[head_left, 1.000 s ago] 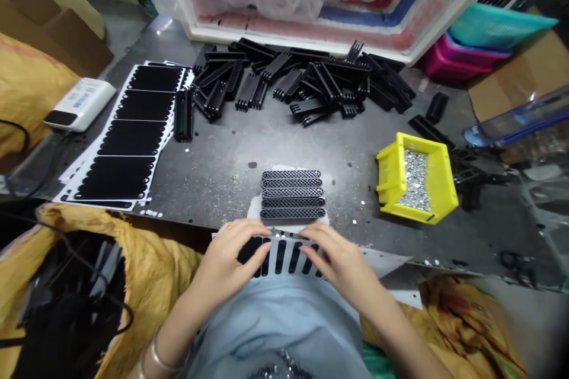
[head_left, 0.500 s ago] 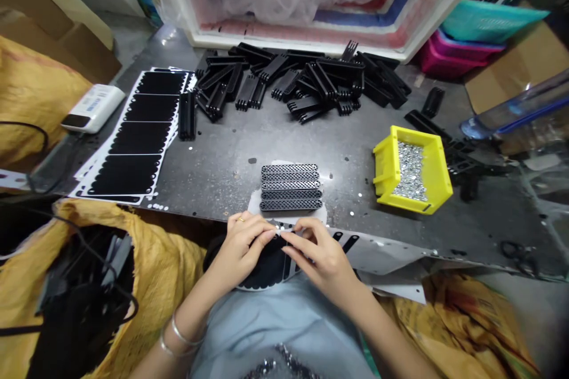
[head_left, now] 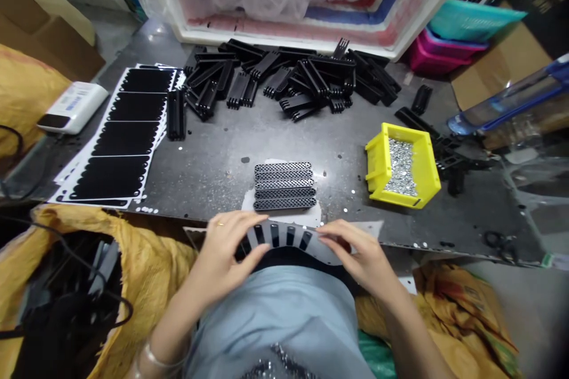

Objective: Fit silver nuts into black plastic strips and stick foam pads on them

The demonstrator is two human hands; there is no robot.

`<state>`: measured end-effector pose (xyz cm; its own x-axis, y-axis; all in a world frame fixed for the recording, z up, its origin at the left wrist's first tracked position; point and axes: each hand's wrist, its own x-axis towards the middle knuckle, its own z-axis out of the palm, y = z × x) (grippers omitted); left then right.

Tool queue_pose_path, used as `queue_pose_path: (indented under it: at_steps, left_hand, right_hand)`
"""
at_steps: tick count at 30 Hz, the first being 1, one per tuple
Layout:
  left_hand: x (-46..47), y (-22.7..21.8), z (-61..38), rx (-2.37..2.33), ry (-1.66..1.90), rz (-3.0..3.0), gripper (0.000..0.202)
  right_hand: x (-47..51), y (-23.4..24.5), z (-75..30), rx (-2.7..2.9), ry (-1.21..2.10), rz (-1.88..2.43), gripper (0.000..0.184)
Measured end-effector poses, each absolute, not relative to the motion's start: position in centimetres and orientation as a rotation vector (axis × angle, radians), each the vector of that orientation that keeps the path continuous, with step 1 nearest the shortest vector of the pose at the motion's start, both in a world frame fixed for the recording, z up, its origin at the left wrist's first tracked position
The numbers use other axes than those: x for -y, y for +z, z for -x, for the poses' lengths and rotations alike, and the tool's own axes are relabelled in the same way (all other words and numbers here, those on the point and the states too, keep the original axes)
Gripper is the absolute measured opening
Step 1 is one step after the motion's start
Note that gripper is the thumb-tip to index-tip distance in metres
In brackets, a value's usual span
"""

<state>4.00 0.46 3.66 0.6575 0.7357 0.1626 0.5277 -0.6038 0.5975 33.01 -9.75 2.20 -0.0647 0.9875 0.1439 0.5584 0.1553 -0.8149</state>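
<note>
Curved between my two hands is a pale sticker sheet (head_left: 282, 230) with several short black strips on it, at the table's front edge just above my lap. My left hand (head_left: 229, 251) grips its left part, fingers behind and thumb in front. My right hand (head_left: 360, 251) pinches its right end between fingers and thumb. Just beyond the sheet, a row of black perforated bars (head_left: 284, 185) lies side by side on a white patch of the table.
Black comb-ended parts (head_left: 311, 80) are heaped along the back. At right stands a yellow bin (head_left: 376, 174) of small shiny metal pieces. Sheets of large black stickers (head_left: 122, 137) lie at left beside a white device (head_left: 75, 108). A yellow sack (head_left: 155, 254) stands front left.
My hands have moved apart, and the sheet is now bent between them with its strips showing. The large black area seen on it before is turned out of view. The camera view has shifted slightly.
</note>
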Motion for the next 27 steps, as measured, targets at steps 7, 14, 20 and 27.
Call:
queue_pose_path:
  at_steps: [7,14,20,27]
  left_hand:
    - [0.2,2.3,-10.3,-0.807,0.608,-2.277,0.020]
    - [0.2,0.8,-10.9,-0.985,0.772,-2.512,0.026]
    - [0.5,-0.8,-11.3,-0.916,1.046,-2.626,0.016]
    - [-2.0,1.4,-6.8,-1.416,0.995,-2.215,0.005]
  right_hand:
    - [8.6,1.2,-30.9,1.732,0.626,1.361,0.031]
    - [9.2,1.1,-30.4,1.590,0.680,1.251,0.030]
    - [8.2,3.8,-33.0,1.107,0.892,1.270,0.023]
    - [2.0,3.3,-28.2,1.957,0.335,1.371,0.032]
